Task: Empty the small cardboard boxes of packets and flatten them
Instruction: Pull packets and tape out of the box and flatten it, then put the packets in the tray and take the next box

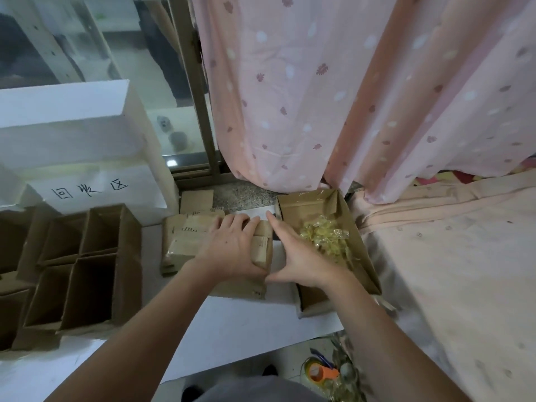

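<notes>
Scene: a person kneels or sits at a low white surface by a pink flowered curtain (290, 97), both hands down on cardboard.
Left hand (232, 248): palm down on a small flattened cardboard box (262, 248); fingers curled over its far edge, thumb at the near right corner, so the grip is closed on that box, pressing it onto the stack.
Right hand (295, 256): fingers straight, edge of hand against the box's right side; grip open, holding nothing.
Stack of flattened boxes (185, 242): lies under and left of the pressed box, edges uneven.
Packets (324, 236): yellowish clear packets heaped in the open cardboard tray (362, 256) just right of the hands.
Unflattened boxes (84, 265): a block of open, upright boxes at left; look empty, interiors dark so can't be sure.
White bin w/ handwritten label (87, 158): far left, behind the stack.
Risk 1: box may spring back open if pressure lifts early; creases look soft.
Risk 2: uneven stack could slide left under a sideways push.
Risk 3: right wrist sits over the tray's rim; a careless pull-back could tip it and spill packets.
Risk 4: tape roll (319, 372) on the floor near the knees, a snag or slip hazard.
</notes>
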Demonstrator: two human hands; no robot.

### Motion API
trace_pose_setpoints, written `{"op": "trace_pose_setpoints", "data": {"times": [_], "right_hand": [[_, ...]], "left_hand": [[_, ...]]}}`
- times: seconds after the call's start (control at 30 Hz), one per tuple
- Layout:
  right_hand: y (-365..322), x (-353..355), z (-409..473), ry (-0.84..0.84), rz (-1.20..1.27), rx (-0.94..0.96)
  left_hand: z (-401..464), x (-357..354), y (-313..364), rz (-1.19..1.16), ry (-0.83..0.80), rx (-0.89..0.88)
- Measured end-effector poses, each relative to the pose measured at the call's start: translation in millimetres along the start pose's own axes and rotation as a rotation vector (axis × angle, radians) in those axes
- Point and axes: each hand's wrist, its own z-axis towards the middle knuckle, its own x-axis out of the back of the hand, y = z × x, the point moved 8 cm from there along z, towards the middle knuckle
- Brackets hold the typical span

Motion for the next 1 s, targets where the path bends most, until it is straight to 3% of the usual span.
{"op": "trace_pose_setpoints", "data": {"times": [0.17,0.33,0.5,0.6,0.7,0.8,0.9,1.0], "right_hand": [[-25,-15,3,0.044,-0.080,0.050],[-54,-22,3,0.130,0.023,0.137],[-77,-20,0,0.216,0.102,0.203],[-83,-11,6,0.272,0.139,0.192],[-96,-10,14,0.276,0.138,0.203],[-108,-23,24,0.231,0.169,0.198],[-112,-39,32,0.161,0.315,0.183],[-105,-43,37,0.276,0.695,0.053]], "left_hand": [[-18,21,-16,0.011,-0.029,-0.034],[-45,39,-36,0.003,0.016,-0.062],[-84,68,-86,-0.185,0.116,-0.016],[-122,81,-133,-0.379,0.430,0.203],[-147,49,-169,-0.749,0.465,0.508],[-153,27,-174,-1.215,0.504,0.582],[-164,22,-174,-1.350,0.647,0.628],[-175,16,-166,-1.437,0.691,0.633]]}}
